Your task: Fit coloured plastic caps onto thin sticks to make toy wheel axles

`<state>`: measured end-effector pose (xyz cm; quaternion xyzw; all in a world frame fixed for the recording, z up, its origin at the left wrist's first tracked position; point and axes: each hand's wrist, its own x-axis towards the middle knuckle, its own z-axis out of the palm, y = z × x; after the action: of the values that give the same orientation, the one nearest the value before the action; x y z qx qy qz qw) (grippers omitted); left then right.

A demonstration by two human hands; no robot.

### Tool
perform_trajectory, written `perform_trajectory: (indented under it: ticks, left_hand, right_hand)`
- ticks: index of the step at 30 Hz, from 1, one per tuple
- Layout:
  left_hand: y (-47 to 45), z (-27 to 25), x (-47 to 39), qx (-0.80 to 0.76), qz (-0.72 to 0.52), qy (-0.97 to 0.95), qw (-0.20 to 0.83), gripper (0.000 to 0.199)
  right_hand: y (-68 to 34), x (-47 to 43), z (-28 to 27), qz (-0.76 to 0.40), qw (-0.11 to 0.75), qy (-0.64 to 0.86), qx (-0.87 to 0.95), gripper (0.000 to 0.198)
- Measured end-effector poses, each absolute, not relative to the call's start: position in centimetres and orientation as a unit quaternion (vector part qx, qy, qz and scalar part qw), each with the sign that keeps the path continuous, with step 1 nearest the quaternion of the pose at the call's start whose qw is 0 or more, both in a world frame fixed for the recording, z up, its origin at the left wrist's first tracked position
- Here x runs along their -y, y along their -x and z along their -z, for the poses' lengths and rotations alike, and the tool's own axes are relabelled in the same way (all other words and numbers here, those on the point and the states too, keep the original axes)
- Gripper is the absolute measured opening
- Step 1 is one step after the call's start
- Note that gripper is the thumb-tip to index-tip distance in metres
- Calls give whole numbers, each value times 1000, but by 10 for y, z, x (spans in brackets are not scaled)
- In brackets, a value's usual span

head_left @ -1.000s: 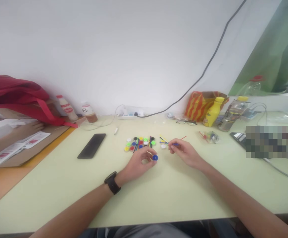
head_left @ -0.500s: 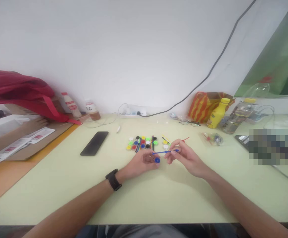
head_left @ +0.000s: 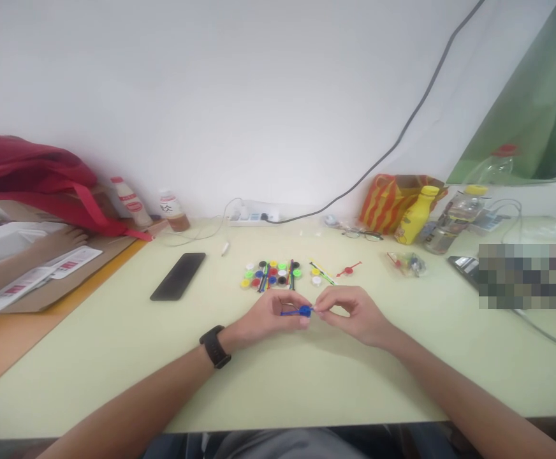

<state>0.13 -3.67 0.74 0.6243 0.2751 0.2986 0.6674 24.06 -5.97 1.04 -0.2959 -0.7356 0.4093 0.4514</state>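
Observation:
My left hand (head_left: 268,317), with a black watch on its wrist, holds a small blue disc (head_left: 305,311) between thumb and fingers. A thin blue stick (head_left: 288,313) lies across the disc, and my right hand (head_left: 352,312) pinches its right end. Both hands are just above the table, almost touching. Beyond them lie several coloured discs (head_left: 273,272) with thin sticks (head_left: 292,274) among them. Further right are a yellow disc, a white disc (head_left: 316,280), a few thin sticks (head_left: 323,272) and a red disc on a red stick (head_left: 349,271).
A black phone (head_left: 178,276) lies to the left. Along the wall stand bottles (head_left: 175,210), a power strip (head_left: 254,215), a striped bag (head_left: 386,204) and a yellow bottle (head_left: 416,217). Glasses (head_left: 361,234) and a plastic packet (head_left: 407,264) lie right. Another person's hand (head_left: 67,239) rests far left.
My right hand has brought the blue stick down and left onto the blue disc in my left hand. The red disc and stick, earlier partly hidden behind my right hand, now show.

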Motion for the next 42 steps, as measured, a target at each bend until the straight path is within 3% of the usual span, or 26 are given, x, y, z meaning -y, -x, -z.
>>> perform_trajectory:
  ticks: [7, 14, 21, 31, 37, 42]
  left_hand:
    - [-4, -3, 37, -314, -339, -662, 589, 31]
    - [-4, 1, 43, -310, -379, -749, 447, 20]
    - [-1, 2, 43, -312, -390, -811, 305, 15]
    - [0, -5, 44, -303, -382, -791, 368, 15]
    - [-1, -10, 42, -273, -367, -698, 550, 20]
    - [2, -4, 33, -300, -395, -641, 586, 30]
  right_hand:
    - [-239, 61, -11, -303, 443, 300, 789, 16]
    - [-244, 56, -13, -296, 386, 372, 790, 7]
    - [-245, 54, -10, -315, 354, 384, 792, 11]
    - [-245, 55, -15, -338, 349, 389, 783, 16]
    - [-246, 48, -9, -369, 399, 370, 754, 19]
    - [-248, 48, -8, -309, 441, 407, 738, 22]
